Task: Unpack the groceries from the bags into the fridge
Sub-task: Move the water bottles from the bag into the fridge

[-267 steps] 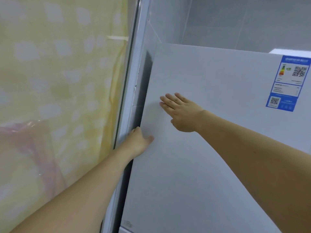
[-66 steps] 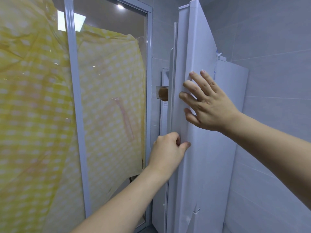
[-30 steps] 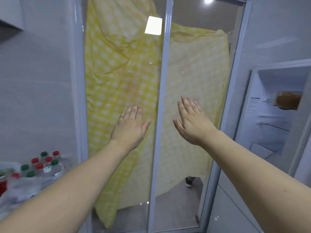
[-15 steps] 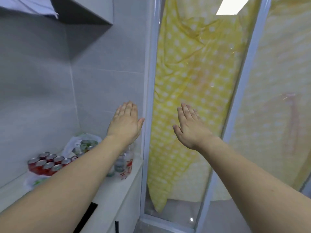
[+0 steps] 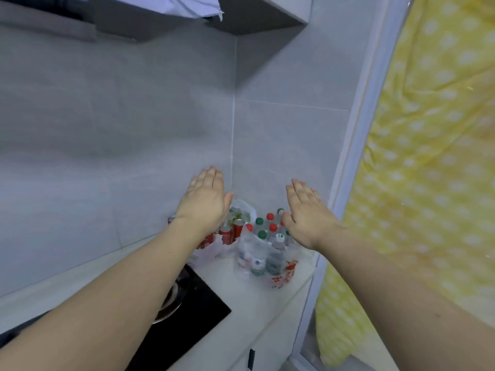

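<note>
Groceries are all still bagged on the bench point(image 5: 257, 298) as far as I can see, so I'd say the unpacking hasn't really started; nothing is in either hand and the fridge isn't in shot at all. Going near to far: both forearms reach out over a black hob point(image 5: 198, 311) set into the bench top, with what looks like a burner ring partly hidden under the left arm. Past that, the left hand point(image 5: 205, 203) and right hand point(image 5: 308, 218) hover above the bags with fingers point(image 5: 211, 178) straight and together, palms down, gripping nothing (not touching the bags either, from what I can tell). Under the right hand is a clear plastic bag point(image 5: 267, 258) with red print, packed with small water bottles point(image 5: 263, 234) standing upright, red and green caps showing. Just left of it, mostly behind the left hand, a white bag point(image 5: 211, 250) holds red drink cans point(image 5: 227, 234), with something greenish behind them that's too blurry to name. Both bags sit in the corner against the grey tiled wall point(image 5: 134, 129), with a yellow dotted sheet point(image 5: 428, 156) behind glass on the right. So pretty much everything is left: lift items out, carry them over, shelve them.
</note>
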`<state>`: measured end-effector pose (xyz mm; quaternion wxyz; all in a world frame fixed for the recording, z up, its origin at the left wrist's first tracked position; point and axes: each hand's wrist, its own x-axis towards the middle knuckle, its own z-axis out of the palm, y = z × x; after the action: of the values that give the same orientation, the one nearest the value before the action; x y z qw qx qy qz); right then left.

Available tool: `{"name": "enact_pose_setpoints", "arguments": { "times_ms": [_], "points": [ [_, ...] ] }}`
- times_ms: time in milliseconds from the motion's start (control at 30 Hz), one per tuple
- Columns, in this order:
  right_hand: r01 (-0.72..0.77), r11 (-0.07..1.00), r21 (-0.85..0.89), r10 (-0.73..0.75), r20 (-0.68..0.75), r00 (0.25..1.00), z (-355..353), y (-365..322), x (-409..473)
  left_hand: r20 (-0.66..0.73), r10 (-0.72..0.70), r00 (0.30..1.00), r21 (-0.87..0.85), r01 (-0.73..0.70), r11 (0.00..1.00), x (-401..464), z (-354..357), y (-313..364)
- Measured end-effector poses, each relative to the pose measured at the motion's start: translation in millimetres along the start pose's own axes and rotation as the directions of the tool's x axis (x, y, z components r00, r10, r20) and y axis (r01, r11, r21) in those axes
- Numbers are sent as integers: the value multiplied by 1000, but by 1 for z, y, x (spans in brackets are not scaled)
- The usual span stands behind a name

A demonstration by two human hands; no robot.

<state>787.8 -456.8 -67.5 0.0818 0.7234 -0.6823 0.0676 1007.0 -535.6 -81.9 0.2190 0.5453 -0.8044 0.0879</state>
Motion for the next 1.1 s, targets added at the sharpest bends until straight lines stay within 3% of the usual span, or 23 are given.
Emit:
{"name": "enact_pose_setpoints", "arguments": {
  "times_ms": [267,567,767,1100],
  "points": [
    [138,986,97,-147,98,984,59,-22,69,91,-125,988,69,119,990,5,41,-57],
    [76,988,131,-101,200,975,110,-3,133,193,-130,973,-3,134,991,48,111,-76],
    [64,988,142,-101,271,957,135,22,164,265,-161,951,-93,191,977,72,153,-68],
    [124,967,224,-203,377,904,196,105,235,331,-348,877,-256,438,862,96,213,-11]
  ]
}}
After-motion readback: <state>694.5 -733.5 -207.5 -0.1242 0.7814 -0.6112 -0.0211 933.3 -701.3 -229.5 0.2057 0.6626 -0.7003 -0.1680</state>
